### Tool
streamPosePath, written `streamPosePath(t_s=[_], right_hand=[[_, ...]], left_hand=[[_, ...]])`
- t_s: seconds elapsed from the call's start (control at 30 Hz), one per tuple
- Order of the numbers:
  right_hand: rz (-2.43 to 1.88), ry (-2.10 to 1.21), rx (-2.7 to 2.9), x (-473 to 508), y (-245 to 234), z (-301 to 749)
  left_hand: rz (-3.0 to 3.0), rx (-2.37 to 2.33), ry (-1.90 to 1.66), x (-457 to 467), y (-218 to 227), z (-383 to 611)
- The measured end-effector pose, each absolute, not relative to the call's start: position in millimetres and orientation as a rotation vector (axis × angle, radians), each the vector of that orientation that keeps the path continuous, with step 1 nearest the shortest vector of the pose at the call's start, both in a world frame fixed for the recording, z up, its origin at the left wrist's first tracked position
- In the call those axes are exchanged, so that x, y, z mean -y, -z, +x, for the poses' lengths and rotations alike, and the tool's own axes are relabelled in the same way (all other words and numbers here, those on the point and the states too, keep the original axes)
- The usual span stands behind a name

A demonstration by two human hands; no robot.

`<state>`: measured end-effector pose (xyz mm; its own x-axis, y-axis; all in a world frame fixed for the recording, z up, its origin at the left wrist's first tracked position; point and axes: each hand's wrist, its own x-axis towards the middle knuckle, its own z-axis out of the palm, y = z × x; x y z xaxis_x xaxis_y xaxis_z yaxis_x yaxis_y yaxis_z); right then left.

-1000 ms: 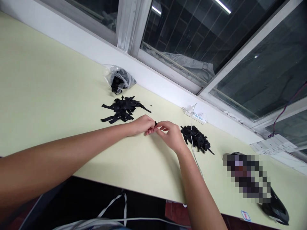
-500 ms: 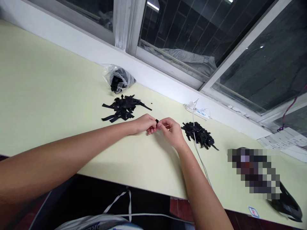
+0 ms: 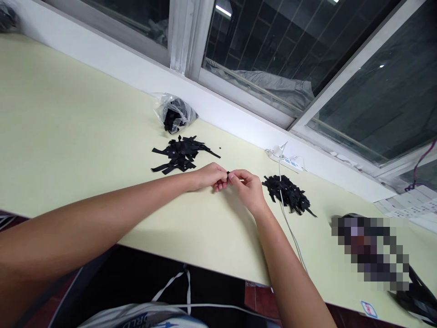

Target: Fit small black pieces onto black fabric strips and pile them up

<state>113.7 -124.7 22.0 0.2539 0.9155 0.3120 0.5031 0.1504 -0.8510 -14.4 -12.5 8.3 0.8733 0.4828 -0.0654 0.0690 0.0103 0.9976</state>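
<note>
My left hand [image 3: 209, 176] and my right hand [image 3: 247, 186] meet at the middle of the pale yellow table [image 3: 68, 136]. Their fingertips pinch a tiny black piece [image 3: 227, 173] between them, fingers curled on both hands. A loose pile of black strips [image 3: 180, 153] lies just beyond my left hand. Another pile of black pieces [image 3: 288, 193] lies to the right of my right hand.
A clear plastic bag of black pieces [image 3: 174, 114] rests by the white window sill. A white power strip [image 3: 285, 159] sits near the sill, its cable [image 3: 290, 228] running over the right pile toward the table's front edge. A dark blurred object [image 3: 370, 250] lies at far right.
Both hands have stayed joined on the small black piece, fingertips closing a little tighter over it. The view has shifted slightly; the piles have not been touched.
</note>
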Motion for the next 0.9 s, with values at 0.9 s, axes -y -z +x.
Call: streamPosePath(t_s=[0.9], right_hand=[[-1.451,-0.645,0.893,107,-1,119]], left_hand=[[1.449,-0.459,-0.363,10,-4,-10]])
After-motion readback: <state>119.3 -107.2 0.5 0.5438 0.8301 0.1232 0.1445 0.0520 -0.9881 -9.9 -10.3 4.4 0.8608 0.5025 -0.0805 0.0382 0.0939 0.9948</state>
